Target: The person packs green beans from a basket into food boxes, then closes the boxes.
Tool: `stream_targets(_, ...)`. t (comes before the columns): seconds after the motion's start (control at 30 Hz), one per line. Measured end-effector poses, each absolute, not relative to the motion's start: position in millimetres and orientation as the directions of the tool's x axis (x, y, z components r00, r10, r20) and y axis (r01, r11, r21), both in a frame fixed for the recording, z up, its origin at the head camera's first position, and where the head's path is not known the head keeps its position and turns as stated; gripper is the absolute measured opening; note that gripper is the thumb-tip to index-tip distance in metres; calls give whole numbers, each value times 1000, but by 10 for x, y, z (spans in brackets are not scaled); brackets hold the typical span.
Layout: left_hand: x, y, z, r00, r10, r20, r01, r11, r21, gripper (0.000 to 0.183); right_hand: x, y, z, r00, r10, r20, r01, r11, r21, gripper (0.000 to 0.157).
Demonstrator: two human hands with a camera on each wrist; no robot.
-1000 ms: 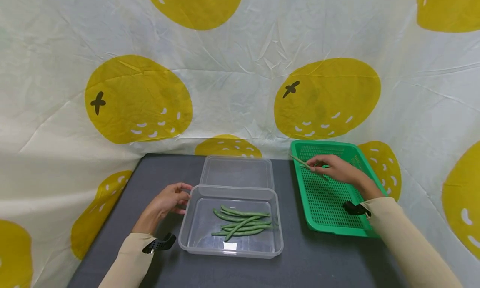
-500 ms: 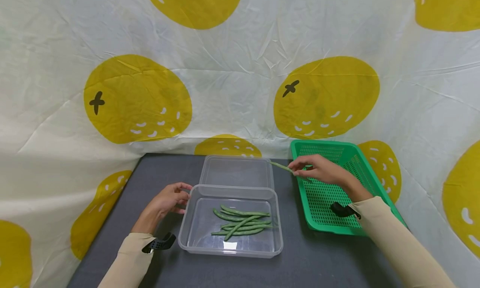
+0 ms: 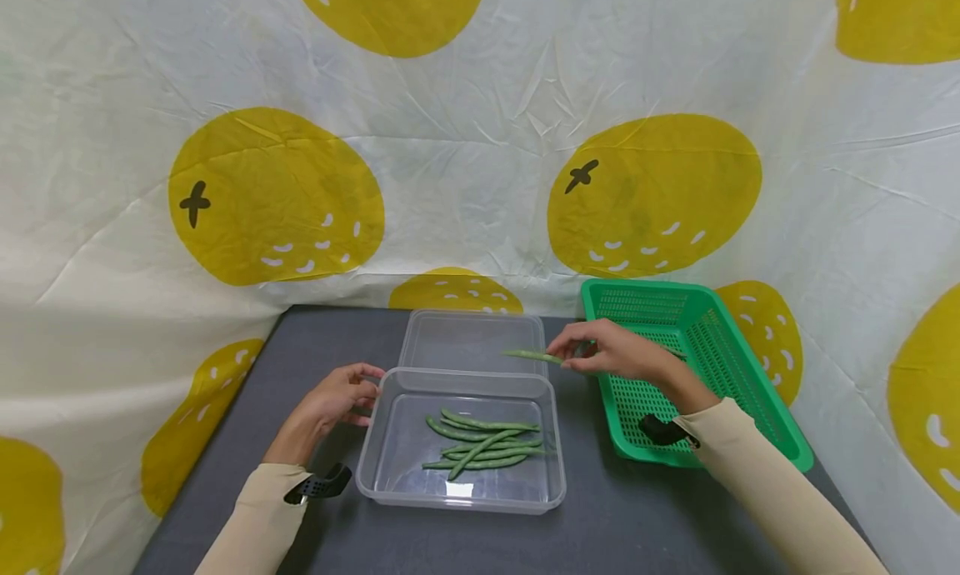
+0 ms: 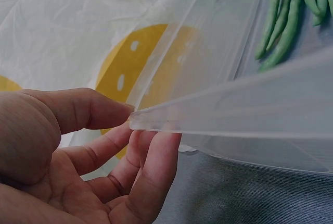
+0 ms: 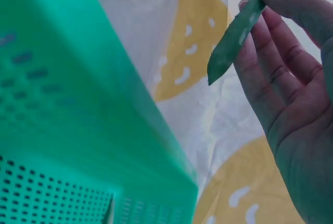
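Between thumb and fingertips, my right hand (image 3: 615, 350) pinches a green bean (image 3: 531, 355), which points left over the clear lid in the head view. Close up in the right wrist view, that bean's tapered end sticks out past the thumb. My left hand (image 3: 337, 402) holds the rim of a clear plastic container (image 3: 461, 381) at its far left corner. The left wrist view has the thumb on top of the rim and fingers beneath. Several green beans (image 3: 487, 429) lie loosely in the container, toward its right side.
A green perforated basket (image 3: 757, 375) stands on the right, under my right forearm. Partly hidden, a green bean (image 3: 675, 352) lies inside it. Flat behind the container is the clear lid (image 3: 472, 337). A fruit-print cloth (image 3: 465, 183) hangs behind the dark table (image 3: 420, 550).
My right hand has carried the green bean leftward out of the basket, to above the lid's right side. The left hand and the container have stayed in place.
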State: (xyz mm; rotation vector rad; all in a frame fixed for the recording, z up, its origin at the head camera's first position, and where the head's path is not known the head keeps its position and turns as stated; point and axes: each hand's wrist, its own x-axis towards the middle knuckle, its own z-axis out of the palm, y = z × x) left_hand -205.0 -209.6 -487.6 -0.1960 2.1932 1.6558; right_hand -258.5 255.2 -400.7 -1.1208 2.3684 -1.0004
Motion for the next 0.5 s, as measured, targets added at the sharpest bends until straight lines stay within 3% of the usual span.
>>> stream_targets(0.5,-2053,-2100,-4871,-917,121,-380,-334,286,898,42,-2477,2158,-4093,-543,-839,-26,-530,367,-765,26)
